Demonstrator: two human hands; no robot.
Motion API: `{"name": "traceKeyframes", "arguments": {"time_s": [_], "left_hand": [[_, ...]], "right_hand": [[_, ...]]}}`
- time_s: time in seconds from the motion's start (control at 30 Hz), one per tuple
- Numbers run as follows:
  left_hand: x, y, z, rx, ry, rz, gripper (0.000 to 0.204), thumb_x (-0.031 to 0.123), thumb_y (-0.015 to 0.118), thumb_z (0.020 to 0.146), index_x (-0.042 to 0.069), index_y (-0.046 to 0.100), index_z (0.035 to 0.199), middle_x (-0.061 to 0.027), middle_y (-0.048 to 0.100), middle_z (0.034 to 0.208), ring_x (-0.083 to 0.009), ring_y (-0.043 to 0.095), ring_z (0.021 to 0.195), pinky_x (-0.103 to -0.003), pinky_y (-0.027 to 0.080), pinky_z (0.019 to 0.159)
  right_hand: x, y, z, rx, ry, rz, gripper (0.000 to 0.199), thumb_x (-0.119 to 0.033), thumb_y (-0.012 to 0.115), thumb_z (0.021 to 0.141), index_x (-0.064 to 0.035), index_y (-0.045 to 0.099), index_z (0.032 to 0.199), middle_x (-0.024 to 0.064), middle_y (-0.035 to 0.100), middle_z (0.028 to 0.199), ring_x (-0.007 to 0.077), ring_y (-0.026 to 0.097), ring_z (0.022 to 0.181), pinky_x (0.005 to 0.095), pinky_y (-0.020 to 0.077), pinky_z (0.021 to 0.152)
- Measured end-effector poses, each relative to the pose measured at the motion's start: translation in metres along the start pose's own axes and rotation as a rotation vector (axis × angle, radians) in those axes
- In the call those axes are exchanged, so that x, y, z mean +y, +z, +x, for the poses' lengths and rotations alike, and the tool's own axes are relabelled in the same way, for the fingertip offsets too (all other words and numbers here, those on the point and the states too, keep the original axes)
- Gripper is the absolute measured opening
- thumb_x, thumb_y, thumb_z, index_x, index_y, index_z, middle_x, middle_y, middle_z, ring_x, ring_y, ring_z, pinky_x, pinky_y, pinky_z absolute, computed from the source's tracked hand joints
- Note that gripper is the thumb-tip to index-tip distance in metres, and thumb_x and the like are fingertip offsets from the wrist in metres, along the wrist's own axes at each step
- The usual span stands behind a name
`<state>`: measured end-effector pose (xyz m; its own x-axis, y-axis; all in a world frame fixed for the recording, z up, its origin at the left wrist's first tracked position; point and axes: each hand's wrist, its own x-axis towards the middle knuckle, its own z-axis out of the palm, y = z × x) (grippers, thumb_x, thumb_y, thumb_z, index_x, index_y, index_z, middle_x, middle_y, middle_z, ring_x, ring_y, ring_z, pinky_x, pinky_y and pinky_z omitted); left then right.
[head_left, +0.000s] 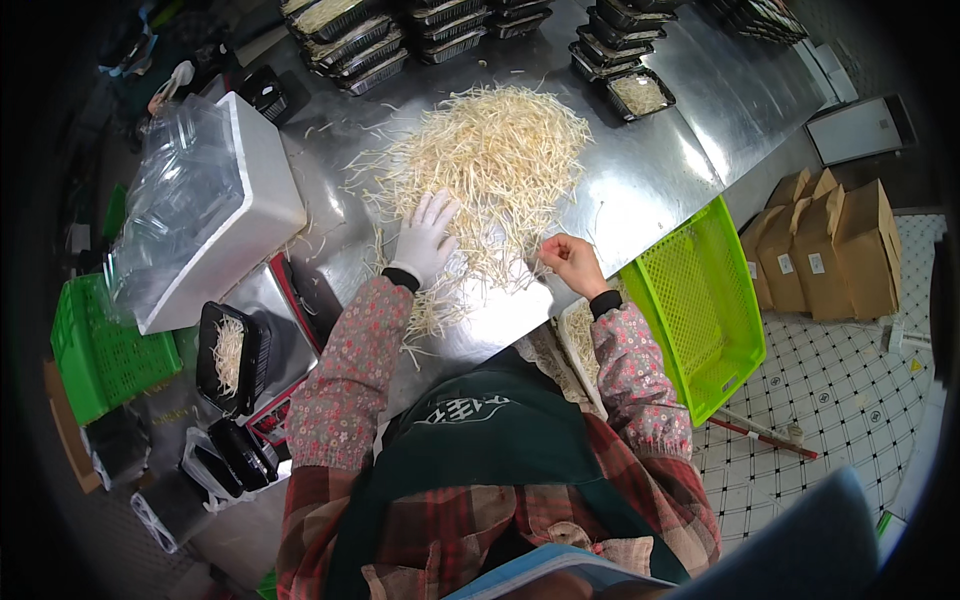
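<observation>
Steel bench [690, 110], shiny; tiled floor at right; pale stringy sprouts [490, 160] heaped mid-bench; black trays [640, 95] stacked along far edge, some holding sprouts; gloved left hand [427, 237] lies flat, fingers spread, on the heap's near side; bare right hand [570, 262] pinches a few strands near the front edge; lime crate [700, 310] hangs off the right corner.

Sprouts [495, 150] lie heaped mid-surface [690, 110], with stacked trays [350, 40] behind them. A foam box [255, 190] sits left, a basket [700, 300] right, off the edge.

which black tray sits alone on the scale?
The black tray left of the left hand, partly filled with sprouts; the other trays are stacked at the table's far edge.
</observation>
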<state>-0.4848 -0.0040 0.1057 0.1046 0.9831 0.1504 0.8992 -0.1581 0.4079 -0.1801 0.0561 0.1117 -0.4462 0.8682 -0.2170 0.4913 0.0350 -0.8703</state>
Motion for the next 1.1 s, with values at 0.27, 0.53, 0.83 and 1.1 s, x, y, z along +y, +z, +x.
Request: {"name": "traceKeyframes", "arguments": {"time_s": [0.27, 0.53, 0.83, 1.1], "left_hand": [[-0.013, 0.005, -0.048, -0.17, -0.008, 0.107, 0.038, 0.03, 0.058, 0.087, 0.02, 0.056, 0.124, -0.0064, 0.041, 0.143, -0.0323, 0.029, 0.138, -0.057, 0.025, 0.107], [0.003, -0.001, -0.16, -0.115, -0.23, 0.055, 0.036, 0.027, 0.061, 0.086, 0.023, 0.061, 0.122, -0.0074, 0.045, 0.141, -0.0342, 0.034, 0.135, -0.056, 0.026, 0.108], [0.022, -0.026, -0.165, 0.061, -0.351, -0.077, 0.031, 0.018, 0.064, 0.083, 0.016, 0.066, 0.114, -0.0102, 0.046, 0.14, -0.0362, 0.035, 0.134, -0.05, 0.029, 0.108], [0.032, -0.026, -0.181, 0.152, -0.427, -0.14, 0.03, 0.016, 0.065, 0.083, 0.013, 0.066, 0.113, -0.013, 0.048, 0.139, -0.0377, 0.037, 0.133, -0.047, 0.032, 0.107]], "right_hand": [[-0.015, 0.025, -0.007, 0.184, -0.343, -0.523, 0.047, -0.018, 0.069, 0.076, -0.0093, 0.058, 0.121, 0.0118, 0.058, 0.121, 0.0316, 0.054, 0.107, 0.041, 0.0483, 0.081], [-0.018, 0.05, -0.014, -0.216, -0.516, -0.467, 0.028, -0.028, 0.069, 0.08, -0.0153, 0.07, 0.105, 0.0023, 0.068, 0.106, 0.0245, 0.054, 0.106, 0.0408, 0.0384, 0.088], [-0.005, 0.055, 0.049, 0.124, -0.525, -0.626, 0.013, -0.016, 0.065, 0.077, -0.0145, 0.072, 0.088, 0.0044, 0.058, 0.095, 0.0252, 0.052, 0.096, 0.0385, 0.0393, 0.081], [-0.007, 0.051, 0.057, 0.17, -0.459, -0.566, 0.006, -0.018, 0.068, 0.076, -0.0139, 0.072, 0.079, 0.0041, 0.059, 0.086, 0.0259, 0.054, 0.091, 0.0393, 0.0414, 0.078]]}}
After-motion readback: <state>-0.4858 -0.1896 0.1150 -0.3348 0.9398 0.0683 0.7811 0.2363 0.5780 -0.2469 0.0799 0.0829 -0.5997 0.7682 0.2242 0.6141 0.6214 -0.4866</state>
